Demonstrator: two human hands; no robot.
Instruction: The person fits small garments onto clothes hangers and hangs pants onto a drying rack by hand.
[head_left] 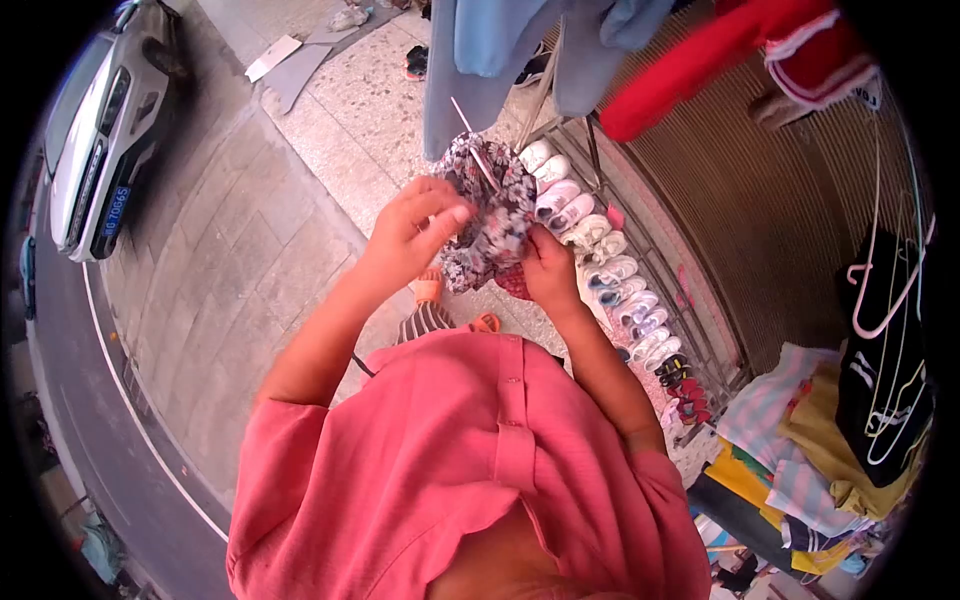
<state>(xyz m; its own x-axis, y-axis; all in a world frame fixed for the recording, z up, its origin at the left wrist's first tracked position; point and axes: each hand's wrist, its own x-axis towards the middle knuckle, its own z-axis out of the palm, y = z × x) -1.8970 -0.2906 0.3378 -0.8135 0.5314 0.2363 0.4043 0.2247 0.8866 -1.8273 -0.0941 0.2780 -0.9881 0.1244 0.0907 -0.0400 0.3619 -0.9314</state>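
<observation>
A bunched dark cloth with a light floral pattern [505, 225] hangs between my two hands in front of my chest. My right hand [549, 268] grips its right edge. My left hand [415, 225] is at the cloth's left side, fingers curled with the thumb across; whether it pinches the cloth is hidden by blur. A thin white hanger-like rod [476, 150] pokes out of the top of the cloth. Below the cloth shows a small red patterned piece [513, 283], close to my right hand.
Blue garments [490, 60] and a red garment [690, 70] hang above. Rows of shoes [610, 270] stand to the right. At the lower right are piled clothes [780, 430] and white hangers [875, 300]. A parked car [105, 130] stands at the upper left beside the pavement.
</observation>
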